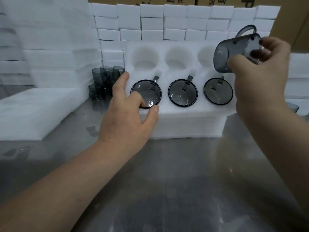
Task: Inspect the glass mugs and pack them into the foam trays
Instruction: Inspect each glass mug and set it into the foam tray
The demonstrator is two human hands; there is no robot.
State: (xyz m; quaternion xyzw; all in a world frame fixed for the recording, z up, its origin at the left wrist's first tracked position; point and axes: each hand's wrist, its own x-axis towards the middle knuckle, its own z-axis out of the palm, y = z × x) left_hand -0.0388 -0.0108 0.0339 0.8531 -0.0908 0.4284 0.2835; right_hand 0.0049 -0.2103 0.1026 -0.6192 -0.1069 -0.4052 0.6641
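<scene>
A white foam tray point(184, 121) lies on the steel table with two rows of three round pockets. The front row holds three smoky grey glass mugs: left mug point(151, 91), middle mug point(182, 92), right mug point(218, 91). The back pockets point(145, 57) are empty. My left hand point(130, 111) rests on the tray's left front corner, a fingertip inside the left mug's rim and the thumb on the foam edge. My right hand point(257, 71) holds a fourth grey mug point(234, 51) tilted on its side above the tray's right back pocket, handle up.
A cluster of stacked grey mugs point(103, 82) stands left of the tray. Foam slabs point(38, 111) lie at the left, and a wall of foam blocks point(175, 22) rises behind. Another mug point(292, 107) peeks out at the right edge. Cardboard boxes sit behind the foam.
</scene>
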